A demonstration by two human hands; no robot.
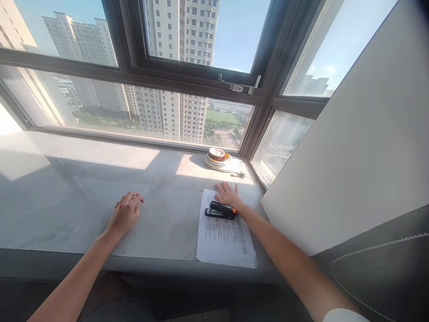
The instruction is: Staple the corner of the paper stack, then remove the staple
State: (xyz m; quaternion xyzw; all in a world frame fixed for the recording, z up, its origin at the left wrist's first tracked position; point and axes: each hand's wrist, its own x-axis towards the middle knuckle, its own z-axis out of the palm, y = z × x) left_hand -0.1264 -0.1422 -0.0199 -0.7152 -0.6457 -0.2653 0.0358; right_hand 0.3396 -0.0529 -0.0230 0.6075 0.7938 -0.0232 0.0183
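From my feed, the black stapler (pixel 220 210) with the orange end lies across the upper part of a printed sheet (pixel 224 243), its orange end pointing to 3 o'clock. The sheet lies flat on the grey window sill (pixel 83 188), at about 6 o'clock from the middle of the view, and its near edge reaches the sill's front edge.

The right hand (pixel 228 194) sits at 12 o'clock from the stapler, palm down with the fingers spread over the sheet's far edge. It grips nothing. The heel of the hand is just beside the stapler's orange end, and I cannot tell whether they touch.

The left hand (pixel 125 213) rests on bare sill at 9 o'clock from the stapler, well apart from it. Its fingers are loosely curled and it has hold of nothing.

At 12 o'clock beyond the right hand, a small stack of plates (pixel 219 159) stands in the sunlit corner by the glass. A bunch of keys (pixel 238 175) lies just beside the stack at its 4 o'clock.

A white wall panel (pixel 362 147) rises at 3 o'clock of the sheet, with a dark stitched cushion (pixel 385 268) below it. The dark-framed window (pixel 187 74) runs along the far side of the sill, with tower blocks (pixel 182 31) outside.
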